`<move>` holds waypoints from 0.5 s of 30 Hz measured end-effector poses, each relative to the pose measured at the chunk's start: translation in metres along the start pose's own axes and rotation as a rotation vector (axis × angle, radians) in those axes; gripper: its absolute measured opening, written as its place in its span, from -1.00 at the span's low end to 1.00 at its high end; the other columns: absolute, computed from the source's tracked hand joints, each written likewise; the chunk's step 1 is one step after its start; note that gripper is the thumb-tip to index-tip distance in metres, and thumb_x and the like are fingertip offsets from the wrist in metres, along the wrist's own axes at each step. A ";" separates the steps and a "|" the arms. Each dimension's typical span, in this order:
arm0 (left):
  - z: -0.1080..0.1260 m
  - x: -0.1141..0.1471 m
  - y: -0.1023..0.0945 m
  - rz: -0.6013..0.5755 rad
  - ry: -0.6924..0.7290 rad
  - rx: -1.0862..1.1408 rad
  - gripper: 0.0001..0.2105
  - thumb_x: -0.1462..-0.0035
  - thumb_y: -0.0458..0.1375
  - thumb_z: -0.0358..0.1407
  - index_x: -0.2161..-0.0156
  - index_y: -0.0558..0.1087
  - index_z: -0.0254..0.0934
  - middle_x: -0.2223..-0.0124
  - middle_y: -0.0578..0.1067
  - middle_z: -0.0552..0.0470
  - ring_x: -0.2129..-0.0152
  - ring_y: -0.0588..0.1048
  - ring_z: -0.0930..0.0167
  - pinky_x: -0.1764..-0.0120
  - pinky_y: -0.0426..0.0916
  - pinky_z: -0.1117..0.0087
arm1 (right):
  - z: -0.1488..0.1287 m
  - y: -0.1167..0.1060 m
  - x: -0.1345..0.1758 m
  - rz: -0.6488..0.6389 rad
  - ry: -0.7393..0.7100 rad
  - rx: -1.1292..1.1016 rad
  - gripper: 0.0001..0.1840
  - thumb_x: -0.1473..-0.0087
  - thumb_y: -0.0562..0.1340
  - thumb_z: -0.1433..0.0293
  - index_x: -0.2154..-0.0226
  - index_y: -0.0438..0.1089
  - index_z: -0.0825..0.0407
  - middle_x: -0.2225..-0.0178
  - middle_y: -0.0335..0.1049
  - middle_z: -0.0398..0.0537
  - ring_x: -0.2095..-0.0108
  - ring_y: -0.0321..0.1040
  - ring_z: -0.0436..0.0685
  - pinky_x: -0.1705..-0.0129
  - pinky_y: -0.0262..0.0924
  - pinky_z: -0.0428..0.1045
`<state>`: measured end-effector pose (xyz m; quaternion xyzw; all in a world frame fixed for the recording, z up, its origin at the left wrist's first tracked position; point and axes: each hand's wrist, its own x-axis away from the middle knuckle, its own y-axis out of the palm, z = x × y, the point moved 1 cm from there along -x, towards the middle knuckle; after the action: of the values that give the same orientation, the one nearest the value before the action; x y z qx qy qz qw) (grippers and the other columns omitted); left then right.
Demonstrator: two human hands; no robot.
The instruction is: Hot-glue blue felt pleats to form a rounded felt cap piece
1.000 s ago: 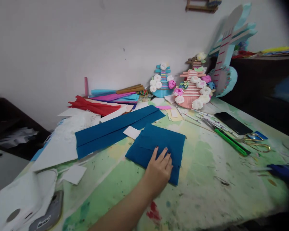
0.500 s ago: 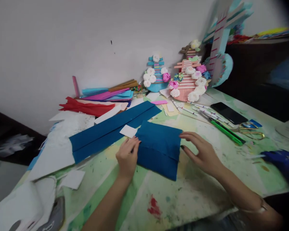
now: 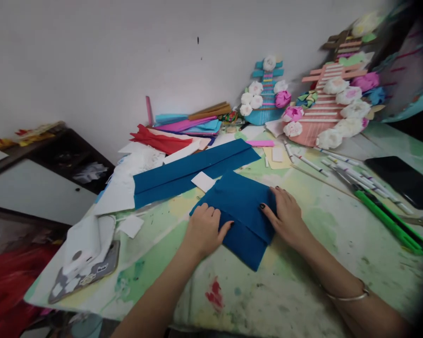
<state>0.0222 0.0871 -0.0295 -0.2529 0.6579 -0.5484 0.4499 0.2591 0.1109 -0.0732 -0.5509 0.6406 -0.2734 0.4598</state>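
A folded piece of blue crepe paper (image 3: 245, 206) lies slanted on the table in front of me, with a fold line across its lower part. My left hand (image 3: 204, 230) holds its left side down, fingers bent over the paper and thumb apart on top. At the right edge, my right hand (image 3: 285, 216) has hold of the paper, with thumb on the surface and fingers along the edge. Just behind it lie a small white card (image 3: 202, 181) and a long folded strip of blue crepe paper (image 3: 169, 180).
Decorated paper guitars, one blue (image 3: 266, 115) and one pink (image 3: 312, 134), stand at the back. On the right are white pens (image 3: 312, 165), a green cutter (image 3: 387, 220) and a black phone (image 3: 403, 180). Red crepe paper (image 3: 162, 141) and a grey device (image 3: 91, 277) lie left.
The folded blue paper has turned and now lies slanted. My left hand has come further over its left side, and my right hand has closed in on its right edge. The view has swung left.
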 end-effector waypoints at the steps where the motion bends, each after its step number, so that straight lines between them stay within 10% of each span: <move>1: 0.001 0.000 0.001 -0.007 0.016 -0.024 -0.68 -0.27 -0.05 -0.16 0.46 0.33 -0.26 0.48 0.39 -0.11 0.46 0.33 0.25 0.40 0.24 0.21 | 0.000 0.000 0.000 0.006 0.018 0.007 -0.35 -0.22 -0.06 0.06 -0.19 0.09 0.16 -0.20 0.11 0.31 -0.22 0.01 0.45 -0.13 0.04 0.36; 7: -0.006 -0.004 0.010 0.076 0.154 0.043 -0.69 -0.30 -0.09 -0.35 0.49 0.31 -0.27 0.50 0.37 -0.03 0.49 0.29 0.32 0.41 0.18 0.29 | 0.003 -0.006 -0.004 0.016 0.098 -0.017 -0.32 -0.20 -0.05 0.06 -0.18 0.10 0.20 -0.16 0.18 0.34 -0.17 0.11 0.44 -0.13 0.04 0.33; 15: -0.046 -0.001 0.014 0.365 -0.153 0.285 -0.71 -0.31 -0.11 -0.32 0.44 0.31 -0.25 0.45 0.40 -0.02 0.46 0.31 0.35 0.34 0.22 0.33 | 0.004 -0.010 -0.009 0.057 0.139 -0.220 -0.37 -0.15 0.03 0.10 -0.12 0.16 0.20 -0.12 0.22 0.32 -0.15 0.13 0.41 -0.15 0.01 0.29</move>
<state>-0.0153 0.1148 -0.0427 -0.1045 0.5725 -0.5246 0.6214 0.2670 0.1178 -0.0636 -0.5595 0.7121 -0.2259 0.3589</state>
